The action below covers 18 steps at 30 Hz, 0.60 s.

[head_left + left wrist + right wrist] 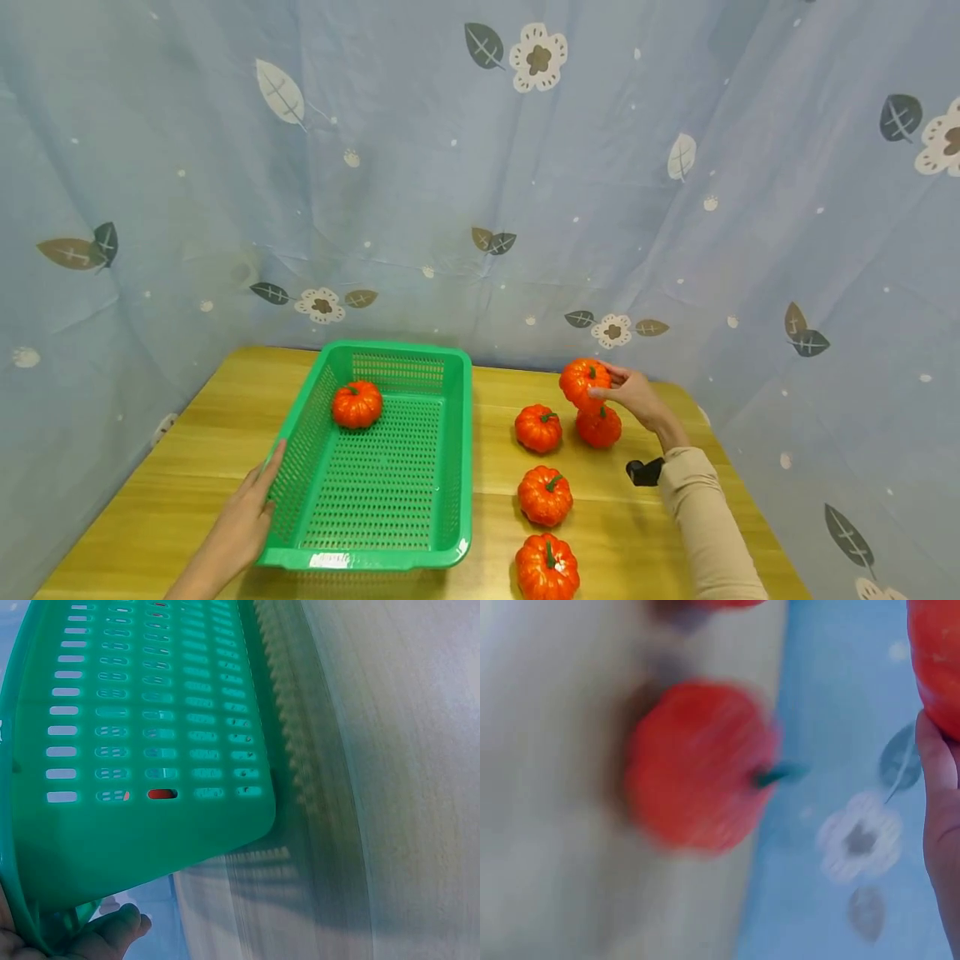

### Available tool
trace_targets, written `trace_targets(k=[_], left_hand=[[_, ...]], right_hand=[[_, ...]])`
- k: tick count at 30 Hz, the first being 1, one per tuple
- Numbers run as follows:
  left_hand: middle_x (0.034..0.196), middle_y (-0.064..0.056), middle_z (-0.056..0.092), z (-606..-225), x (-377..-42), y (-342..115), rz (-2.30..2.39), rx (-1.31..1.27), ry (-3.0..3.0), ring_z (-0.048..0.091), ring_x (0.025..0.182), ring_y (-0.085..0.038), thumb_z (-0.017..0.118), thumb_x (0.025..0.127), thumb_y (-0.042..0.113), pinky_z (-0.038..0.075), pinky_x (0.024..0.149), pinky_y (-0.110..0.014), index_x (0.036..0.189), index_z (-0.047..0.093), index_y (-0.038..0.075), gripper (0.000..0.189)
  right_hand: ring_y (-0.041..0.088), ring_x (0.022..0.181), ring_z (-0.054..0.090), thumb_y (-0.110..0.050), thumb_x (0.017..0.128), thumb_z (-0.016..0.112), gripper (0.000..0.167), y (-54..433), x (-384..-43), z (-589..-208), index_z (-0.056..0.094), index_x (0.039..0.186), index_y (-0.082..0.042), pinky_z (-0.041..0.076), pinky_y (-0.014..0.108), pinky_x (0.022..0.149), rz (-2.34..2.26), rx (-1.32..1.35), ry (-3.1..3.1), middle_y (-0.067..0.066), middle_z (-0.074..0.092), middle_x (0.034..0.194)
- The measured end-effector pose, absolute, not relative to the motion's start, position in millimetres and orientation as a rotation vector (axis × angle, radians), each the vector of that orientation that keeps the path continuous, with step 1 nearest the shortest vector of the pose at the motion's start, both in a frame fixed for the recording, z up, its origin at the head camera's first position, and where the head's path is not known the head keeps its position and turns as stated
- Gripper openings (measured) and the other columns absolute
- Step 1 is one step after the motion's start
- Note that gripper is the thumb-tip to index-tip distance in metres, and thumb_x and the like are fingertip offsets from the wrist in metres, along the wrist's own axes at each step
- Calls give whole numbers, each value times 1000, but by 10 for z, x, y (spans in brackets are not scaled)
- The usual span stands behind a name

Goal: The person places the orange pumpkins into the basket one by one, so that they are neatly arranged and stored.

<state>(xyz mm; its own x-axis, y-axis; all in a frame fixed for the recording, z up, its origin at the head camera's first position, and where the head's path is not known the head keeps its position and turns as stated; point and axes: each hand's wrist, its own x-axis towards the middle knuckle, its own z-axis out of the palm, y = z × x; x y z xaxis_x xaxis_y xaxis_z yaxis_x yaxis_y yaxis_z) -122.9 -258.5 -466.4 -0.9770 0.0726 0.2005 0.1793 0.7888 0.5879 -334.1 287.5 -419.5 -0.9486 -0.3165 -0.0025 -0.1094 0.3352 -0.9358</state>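
Note:
My right hand [636,395] holds a small orange pumpkin [582,382] with a green stem between thumb and fingers. In the head view it overlaps another pumpkin [600,428] that sits on the table; that one looks blurred in the right wrist view [701,765]. At the left stands a green plastic basket [463,467] with slotted walls. One pumpkin [357,405] lies inside, by its far left corner. My left hand [236,523] grips the basket's left rim near the front corner, and its thumb [120,930] shows below the rim in the left wrist view.
Between basket and right arm, more pumpkins stand in a rough column: one at the back [538,429], a middle one [545,497] and a front one [547,568]. A blue patterned curtain [420,183] hangs behind the wooden table [180,475]. A black device [645,472] sits at the right wrist.

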Motion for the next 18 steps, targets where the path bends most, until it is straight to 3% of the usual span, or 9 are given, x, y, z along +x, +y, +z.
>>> trace_targets(k=[8,18], left_hand=[[135,-48,26,-4683,-1225,-2563,-963,-181,-2823,35,115,-67,44,83,-17,37,88,-73,152,6,-2,80],[137,-46,26,-4675,-1207,-2565,-978,-167,-2802,35,116,-65,44,83,-17,37,88,-72,152,8,-2,79]], right_hand=[[35,124,50,-17,84,75,72,2028,-3694,-3769,39,145,-4,46,45,100,-1663,-463,2430,23,48,140],[25,111,60,-17,81,77,63,978,-3919,-3590,51,138,-6,52,33,91,-1619,-597,2366,15,61,127]])
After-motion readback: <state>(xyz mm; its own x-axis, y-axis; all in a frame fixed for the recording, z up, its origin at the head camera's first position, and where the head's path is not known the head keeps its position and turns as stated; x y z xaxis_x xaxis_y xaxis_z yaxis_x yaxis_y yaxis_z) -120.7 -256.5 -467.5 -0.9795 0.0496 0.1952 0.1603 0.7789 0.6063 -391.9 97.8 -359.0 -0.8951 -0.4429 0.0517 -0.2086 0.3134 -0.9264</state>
